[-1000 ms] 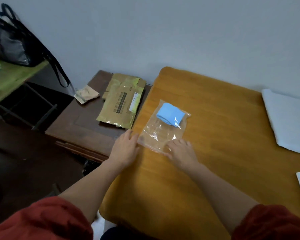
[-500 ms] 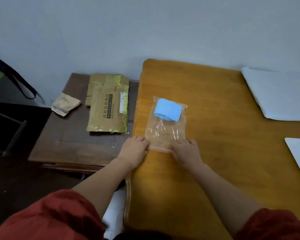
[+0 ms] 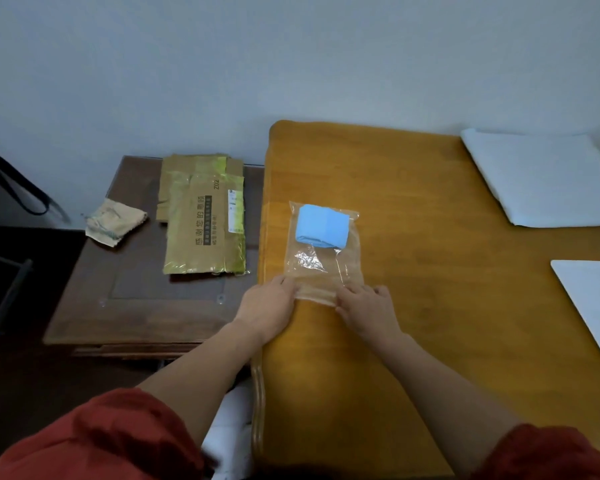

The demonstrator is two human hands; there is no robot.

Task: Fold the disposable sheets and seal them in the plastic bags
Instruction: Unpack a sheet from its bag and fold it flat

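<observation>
Worktop (image 3: 430, 323): orange-brown wood, set against a pale wall.

Plastic bag (image 3: 321, 268): clear, lying flat on the worktop near its left edge, long axis running away from the person. The mouth end is nearest the person.

Folded sheet (image 3: 322, 226): light blue, a compact rectangular bundle, fully inside the plastic bag and lodged at its far end. The near half of the bag holds nothing but creased film.

Left hand (image 3: 267, 306): palm down at the bag's near left corner, fingers bent, tips touching the bag's near edge. The thumb is hidden — I cannot tell whether this hand pinches the film or only presses on it.

Right hand (image 3: 366, 308): palm down at the near right corner, fingers loosely spread and lying flat, the inner fingertips pressing on the bag's edge, the outer ones on the bare wood.

Both forearms are bare, with red sleeves (image 3: 101, 441) pushed up.

Other items — a stack of white sheets (image 3: 544, 178) at the far right of the worktop, well apart from the bag, and a second white sheet (image 3: 593, 303) at the right border. A dark side table (image 3: 146, 313) stands just beside the worktop on the left, carrying flattened yellow-brown packaging (image 3: 205, 216) and a crumpled beige cloth (image 3: 115, 221).
</observation>
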